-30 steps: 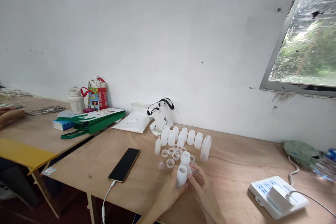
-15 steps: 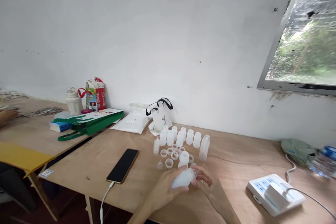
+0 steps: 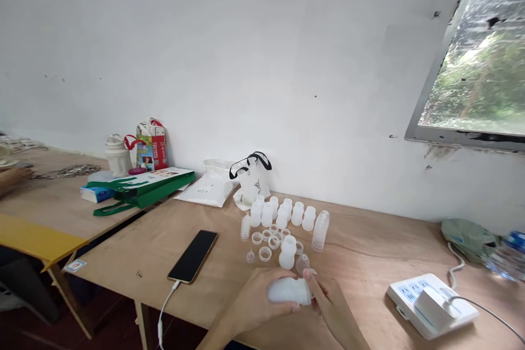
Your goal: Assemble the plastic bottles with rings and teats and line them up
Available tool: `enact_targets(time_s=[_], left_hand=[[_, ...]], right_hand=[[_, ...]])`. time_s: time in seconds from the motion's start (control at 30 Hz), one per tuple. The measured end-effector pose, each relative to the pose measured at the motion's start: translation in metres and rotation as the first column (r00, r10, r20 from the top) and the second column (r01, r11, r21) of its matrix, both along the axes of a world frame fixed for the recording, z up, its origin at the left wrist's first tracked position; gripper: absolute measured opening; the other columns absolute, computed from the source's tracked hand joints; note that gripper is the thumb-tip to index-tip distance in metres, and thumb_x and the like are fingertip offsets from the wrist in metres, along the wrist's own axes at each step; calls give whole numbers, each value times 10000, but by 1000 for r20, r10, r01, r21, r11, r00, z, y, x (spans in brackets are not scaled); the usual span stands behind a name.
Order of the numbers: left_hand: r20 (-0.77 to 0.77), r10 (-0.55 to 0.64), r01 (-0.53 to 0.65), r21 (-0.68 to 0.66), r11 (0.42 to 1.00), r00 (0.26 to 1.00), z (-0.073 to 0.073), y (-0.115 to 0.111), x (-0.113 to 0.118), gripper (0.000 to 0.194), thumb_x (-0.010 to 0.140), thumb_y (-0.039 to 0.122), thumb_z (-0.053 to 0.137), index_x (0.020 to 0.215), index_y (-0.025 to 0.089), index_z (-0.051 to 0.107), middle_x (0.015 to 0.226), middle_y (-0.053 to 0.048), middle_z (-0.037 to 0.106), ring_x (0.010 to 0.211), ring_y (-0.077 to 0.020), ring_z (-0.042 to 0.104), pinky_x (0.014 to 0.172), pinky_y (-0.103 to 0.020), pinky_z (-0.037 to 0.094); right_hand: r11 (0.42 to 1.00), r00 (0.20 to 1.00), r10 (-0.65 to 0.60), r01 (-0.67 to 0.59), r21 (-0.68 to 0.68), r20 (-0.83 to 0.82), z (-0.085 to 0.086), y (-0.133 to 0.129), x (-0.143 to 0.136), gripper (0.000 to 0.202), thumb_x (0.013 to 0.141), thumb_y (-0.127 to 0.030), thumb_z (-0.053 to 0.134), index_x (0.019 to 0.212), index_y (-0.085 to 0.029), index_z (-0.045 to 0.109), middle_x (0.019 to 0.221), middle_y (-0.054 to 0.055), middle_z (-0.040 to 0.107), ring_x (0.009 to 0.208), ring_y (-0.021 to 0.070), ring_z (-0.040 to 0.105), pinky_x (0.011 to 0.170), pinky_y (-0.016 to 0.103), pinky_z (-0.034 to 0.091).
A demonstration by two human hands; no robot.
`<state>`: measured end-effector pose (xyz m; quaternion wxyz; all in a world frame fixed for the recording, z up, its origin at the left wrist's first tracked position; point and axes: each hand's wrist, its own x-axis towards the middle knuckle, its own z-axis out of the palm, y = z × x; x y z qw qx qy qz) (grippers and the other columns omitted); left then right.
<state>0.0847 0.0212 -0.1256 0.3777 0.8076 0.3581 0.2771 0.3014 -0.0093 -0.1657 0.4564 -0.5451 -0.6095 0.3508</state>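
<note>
My left hand [image 3: 256,298] is wrapped round a milky-white baby bottle [image 3: 285,291], which lies on its side above the table's near part. At the bottle's right end, my right hand [image 3: 331,298] has its thumb and fingers closed about the neck; whether a ring is there is hard to make out. Just beyond that hand, a clear dome cap [image 3: 303,263] is on the table. One open bottle [image 3: 287,252] stands upright past my hands. Behind it lie several screw rings [image 3: 273,241] and a clear nipple [image 3: 250,255].
Several upright bottles [image 3: 283,216] form rows farther back, flanked by a tall stack of clear caps [image 3: 320,231] and a smaller stack [image 3: 245,227]. A phone [image 3: 192,257] on a cable lies left. At right is a power strip [image 3: 430,303]. Another person's hand [image 3: 14,176] shows far left.
My right hand has shifted round the bottle's neck end and closed on it. The bottle has turned more level. The clear dome cap beyond my right hand now shows plainly.
</note>
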Motion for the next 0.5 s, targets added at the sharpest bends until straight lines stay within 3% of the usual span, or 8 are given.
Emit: enact_targets(time_s=[0.1,0.27,0.4,0.43,0.5], left_hand=[[4,55,-55,-2,998,998,-3,4,0,518,761,549,816,1216,311,743,1209,-32,763,1115,-320,674,990,-398,513],[17,101,-101,-17,995,995,-8,11,-5,564,758,559,823,1254,312,713,1288,-36,729,1184,-323,639,1041,-404,478],[-32,39,-40,-4,999,999,-3,6,-6,557,753,565,824,1247,330,717,1268,-22,734,1181,-329,637,1043,-412,474],[-41,38,-39,-5,999,998,-2,5,-6,557,757,566,821,1253,335,714,1272,-19,732,1186,-330,633,1044,-414,473],[-51,60,-60,-8,998,997,-2,5,-6,570,762,571,817,1269,337,706,1293,-21,722,1205,-336,622,1058,-424,465]], right_hand=[[999,999,-43,43,26,24,-2,1,2,651,955,-750,413,581,-230,528,540,0,509,537,166,492,528,290,370],[987,987,160,-161,-7,-26,3,-3,14,455,950,-690,525,938,-251,643,739,-5,626,595,158,554,506,247,409],[993,992,115,-114,-16,51,1,-3,12,611,1002,-684,390,598,-235,481,559,-11,487,552,161,495,542,279,388],[997,995,79,-79,3,69,1,-2,11,637,1006,-687,367,558,-238,433,531,-14,448,549,162,477,555,287,380],[998,995,46,-49,41,86,2,-2,9,607,998,-687,395,600,-236,483,563,-13,475,572,165,477,572,288,378]])
